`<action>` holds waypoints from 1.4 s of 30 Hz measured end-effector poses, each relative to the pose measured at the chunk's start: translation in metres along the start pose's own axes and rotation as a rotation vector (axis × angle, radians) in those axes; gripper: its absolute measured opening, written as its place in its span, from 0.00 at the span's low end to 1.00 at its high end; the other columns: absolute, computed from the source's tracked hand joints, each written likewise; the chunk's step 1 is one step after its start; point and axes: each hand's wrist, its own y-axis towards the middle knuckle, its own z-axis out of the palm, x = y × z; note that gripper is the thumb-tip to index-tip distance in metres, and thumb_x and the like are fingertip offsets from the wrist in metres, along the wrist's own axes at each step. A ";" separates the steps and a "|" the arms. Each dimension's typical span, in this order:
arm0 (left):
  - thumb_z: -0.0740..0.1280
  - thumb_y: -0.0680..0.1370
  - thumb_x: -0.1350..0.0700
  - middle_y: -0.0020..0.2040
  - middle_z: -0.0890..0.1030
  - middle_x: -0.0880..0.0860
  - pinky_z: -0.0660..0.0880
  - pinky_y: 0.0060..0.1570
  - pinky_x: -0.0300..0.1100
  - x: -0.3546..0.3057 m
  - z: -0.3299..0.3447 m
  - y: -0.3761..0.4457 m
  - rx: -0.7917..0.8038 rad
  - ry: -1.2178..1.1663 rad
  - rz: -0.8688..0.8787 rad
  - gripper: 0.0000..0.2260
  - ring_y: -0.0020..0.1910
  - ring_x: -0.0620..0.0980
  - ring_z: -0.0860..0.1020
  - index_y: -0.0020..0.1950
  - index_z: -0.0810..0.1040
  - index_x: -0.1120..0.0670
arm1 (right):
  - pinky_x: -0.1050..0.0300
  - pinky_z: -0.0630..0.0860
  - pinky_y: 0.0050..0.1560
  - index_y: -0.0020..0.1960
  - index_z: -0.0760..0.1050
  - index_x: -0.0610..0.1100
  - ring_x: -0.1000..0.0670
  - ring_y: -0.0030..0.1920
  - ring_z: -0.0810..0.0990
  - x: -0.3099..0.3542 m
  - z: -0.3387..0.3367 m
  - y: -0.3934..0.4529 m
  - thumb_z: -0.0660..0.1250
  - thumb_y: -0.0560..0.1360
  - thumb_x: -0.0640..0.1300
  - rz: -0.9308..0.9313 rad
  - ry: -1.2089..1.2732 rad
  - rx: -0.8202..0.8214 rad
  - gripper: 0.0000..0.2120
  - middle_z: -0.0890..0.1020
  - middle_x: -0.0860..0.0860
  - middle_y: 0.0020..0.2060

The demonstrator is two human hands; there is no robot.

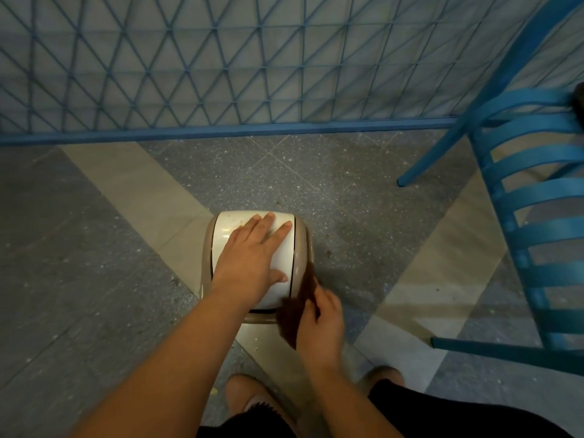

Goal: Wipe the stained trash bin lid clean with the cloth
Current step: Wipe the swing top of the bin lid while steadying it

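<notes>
A small trash bin stands on the floor, close in front of the person's feet, with a blue fence behind it and a blue chair (531,216) off to the right. Its white lid (284,248) is on top and looks shiny. A few small brown specks show near the far left corner of the lid.

The left hand (249,257) lies flat on the lid with its fingers spread out straight. It seems to be holding the bin steady. The right hand (319,320) pinches a dark brown cloth (297,308). The cloth is blurry, so it is hard to see its shape well. It hangs at the near right corner of the lid and looks like it touches the edge there.

The lid lies ahead and a bit to the left of the cloth. The lid's long side runs away from the person, toward the fence. So the cloth hand is the nearer one for wiping. I think the next wipe should push forward and left, up toward the specks. The left hand covers much of the lid and may need to shift out of the way.
</notes>
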 end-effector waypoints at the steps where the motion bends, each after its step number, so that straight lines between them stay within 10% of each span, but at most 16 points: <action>1: 0.66 0.75 0.41 0.79 0.44 0.48 0.43 0.75 0.45 0.000 0.000 0.000 0.002 -0.005 0.000 0.39 0.78 0.51 0.44 0.78 0.45 0.42 | 0.65 0.67 0.64 0.68 0.71 0.43 0.53 0.59 0.73 -0.007 -0.002 -0.007 0.58 0.79 0.34 0.022 -0.030 0.024 0.18 0.71 0.50 0.61; 15: 0.66 0.75 0.42 0.79 0.44 0.49 0.42 0.75 0.46 0.000 0.006 0.000 -0.050 0.005 0.004 0.38 0.78 0.52 0.44 0.78 0.45 0.42 | 0.57 0.71 0.58 0.67 0.73 0.46 0.47 0.54 0.74 0.041 0.006 0.126 0.55 0.78 0.36 -0.267 -0.475 0.170 0.20 0.72 0.46 0.57; 19: 0.65 0.76 0.41 0.79 0.43 0.48 0.42 0.75 0.46 -0.003 0.005 -0.002 -0.035 0.026 -0.019 0.39 0.78 0.51 0.43 0.78 0.43 0.42 | 0.72 0.69 0.42 0.55 0.77 0.45 0.52 0.47 0.77 0.024 0.000 0.093 0.59 0.80 0.42 -0.311 -0.380 0.109 0.10 0.79 0.55 0.46; 24: 0.65 0.75 0.41 0.79 0.41 0.49 0.40 0.75 0.47 0.000 0.003 0.000 -0.020 0.031 -0.011 0.40 0.78 0.52 0.42 0.78 0.41 0.43 | 0.61 0.74 0.23 0.51 0.76 0.40 0.53 0.25 0.77 -0.018 -0.030 0.046 0.59 0.80 0.46 -0.083 -0.414 0.252 0.11 0.79 0.45 0.35; 28: 0.67 0.70 0.35 0.77 0.33 0.47 0.32 0.71 0.52 0.008 0.008 -0.023 -0.178 -0.075 -0.103 0.50 0.77 0.50 0.36 0.74 0.31 0.43 | 0.53 0.82 0.43 0.65 0.73 0.50 0.48 0.38 0.83 -0.012 -0.053 0.051 0.56 0.80 0.39 -0.084 -0.438 0.172 0.17 0.82 0.39 0.47; 31: 0.70 0.69 0.37 0.79 0.43 0.49 0.42 0.73 0.56 0.030 0.014 -0.048 -0.321 -0.409 -0.336 0.46 0.78 0.50 0.44 0.78 0.45 0.43 | 0.52 0.70 0.64 0.70 0.69 0.49 0.50 0.61 0.74 0.030 -0.056 0.053 0.59 0.79 0.37 -0.243 -0.352 -0.034 0.20 0.75 0.48 0.62; 35: 0.69 0.75 0.47 0.78 0.53 0.50 0.56 0.73 0.50 0.045 0.022 -0.063 -0.403 -0.882 -0.531 0.32 0.77 0.50 0.53 0.76 0.59 0.44 | 0.56 0.69 0.63 0.65 0.73 0.47 0.52 0.59 0.73 0.077 -0.034 0.056 0.60 0.78 0.36 -0.500 -0.293 0.008 0.17 0.77 0.51 0.58; 42: 0.72 0.73 0.54 0.71 0.67 0.49 0.63 0.68 0.41 0.051 0.037 -0.047 -0.393 -0.974 -0.457 0.29 0.70 0.48 0.66 0.72 0.67 0.43 | 0.66 0.58 0.58 0.66 0.74 0.44 0.45 0.61 0.72 0.083 0.006 0.082 0.60 0.79 0.42 -0.713 -0.777 0.115 0.16 0.77 0.47 0.62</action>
